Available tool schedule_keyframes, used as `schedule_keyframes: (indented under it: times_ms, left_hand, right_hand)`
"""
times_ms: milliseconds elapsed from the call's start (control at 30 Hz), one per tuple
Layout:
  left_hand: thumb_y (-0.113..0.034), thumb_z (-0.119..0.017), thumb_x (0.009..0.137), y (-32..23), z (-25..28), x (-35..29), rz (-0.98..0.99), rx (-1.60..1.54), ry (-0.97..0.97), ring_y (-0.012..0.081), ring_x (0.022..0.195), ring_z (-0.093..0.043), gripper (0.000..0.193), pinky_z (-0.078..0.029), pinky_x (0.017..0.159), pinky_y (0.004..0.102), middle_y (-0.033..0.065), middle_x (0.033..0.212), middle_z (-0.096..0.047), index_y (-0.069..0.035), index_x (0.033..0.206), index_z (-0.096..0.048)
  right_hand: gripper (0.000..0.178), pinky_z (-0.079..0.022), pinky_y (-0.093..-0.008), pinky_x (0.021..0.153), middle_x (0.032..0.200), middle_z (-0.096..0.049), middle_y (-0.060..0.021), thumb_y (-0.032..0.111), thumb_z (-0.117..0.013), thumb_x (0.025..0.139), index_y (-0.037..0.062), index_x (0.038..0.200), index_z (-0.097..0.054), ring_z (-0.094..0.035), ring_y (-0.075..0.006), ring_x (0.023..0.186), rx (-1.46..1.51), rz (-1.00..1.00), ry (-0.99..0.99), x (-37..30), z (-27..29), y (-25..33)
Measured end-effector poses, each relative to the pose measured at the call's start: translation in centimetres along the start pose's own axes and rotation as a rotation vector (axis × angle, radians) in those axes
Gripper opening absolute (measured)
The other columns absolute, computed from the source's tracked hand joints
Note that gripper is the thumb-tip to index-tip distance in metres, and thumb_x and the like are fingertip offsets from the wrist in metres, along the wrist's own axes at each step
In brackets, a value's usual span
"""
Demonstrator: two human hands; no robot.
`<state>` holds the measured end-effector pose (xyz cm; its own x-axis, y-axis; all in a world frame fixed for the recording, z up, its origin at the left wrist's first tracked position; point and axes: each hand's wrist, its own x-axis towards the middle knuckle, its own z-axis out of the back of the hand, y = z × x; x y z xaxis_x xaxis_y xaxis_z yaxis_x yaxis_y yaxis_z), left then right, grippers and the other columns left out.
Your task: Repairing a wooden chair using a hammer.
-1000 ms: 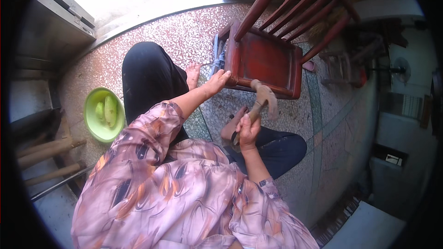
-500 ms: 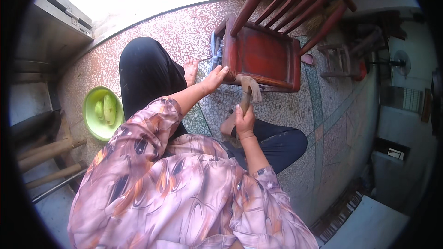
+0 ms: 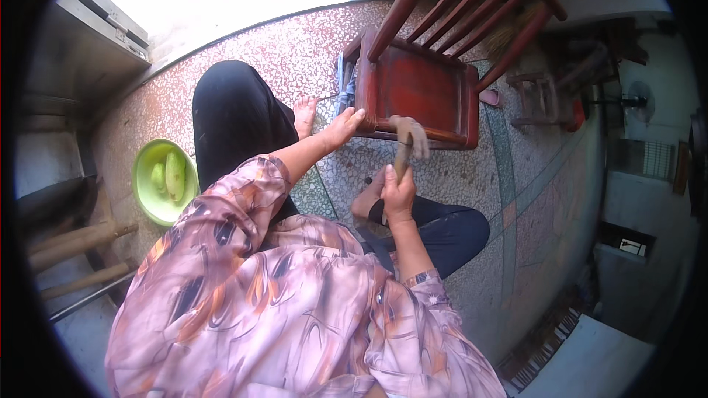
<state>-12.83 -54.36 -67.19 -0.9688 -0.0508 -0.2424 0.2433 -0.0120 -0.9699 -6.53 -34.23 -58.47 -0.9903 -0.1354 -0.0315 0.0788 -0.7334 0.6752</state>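
Note:
A dark red wooden chair (image 3: pixel 420 88) with a slatted back stands in front of me. My left hand (image 3: pixel 344 128) grips the near left corner of its seat, thumb on top and other fingers partly hidden. In my right hand (image 3: pixel 398 193) is a hammer (image 3: pixel 404 156), held by its wooden handle. Its head is smeared by motion and overlaps the chair's near edge, to the right of my left hand; whether it touches the wood I cannot tell. Blue strips of cloth or plastic (image 3: pixel 344 92) are tied around the chair's left side.
A light green basin (image 3: pixel 141 195) with pale green gourds (image 3: pixel 175 175) sits on the floor to my left. My bent knees flank the work area. Small wooden stools (image 3: pixel 535 99) and a pink slipper (image 3: pixel 490 96) lie beyond the chair at right. Wooden poles (image 3: pixel 81 239) are at far left.
My right hand and the hammer have shifted a little to the right along the chair's near edge. My left hand stays at the corner, and the chair has barely moved.

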Motion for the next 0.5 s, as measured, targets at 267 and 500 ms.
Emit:
schedule_keyframes:
  times_ms: [267, 500]
  left_hand:
    - [-0.047, -0.036, 0.094, -1.1, -0.1, 0.0, -0.028, 0.005, -0.010, 0.0360, 0.099, -0.052, 0.052, -0.039, 0.088, 0.0391, 0.0250, 0.099, -0.055, 0.003, 0.103, -0.048]
    - [-0.047, -0.037, 0.094, -0.1, 0.3, 0.7, 0.040, 0.036, 0.055, 0.0345, 0.100, -0.053, 0.051, -0.039, 0.088, 0.0389, 0.0237, 0.101, -0.056, 0.003, 0.103, -0.048]
  right_hand:
    - [0.019, -0.041, -0.0238, 0.048, 0.062, -0.050, -0.0007, 0.021, -0.054, 0.091, 0.0040, 0.091, -0.046, -0.051, -0.0081, 0.052, 0.202, 0.115, -0.030, -1.0, 0.2, 0.2]
    - [0.022, -0.038, -0.0244, 0.042, 0.061, -0.049, -0.0014, 0.022, -0.056, 0.091, 0.0027, 0.092, -0.046, -0.047, -0.0088, 0.044, 0.249, -0.028, -0.058, -0.1, 1.4, 0.6]
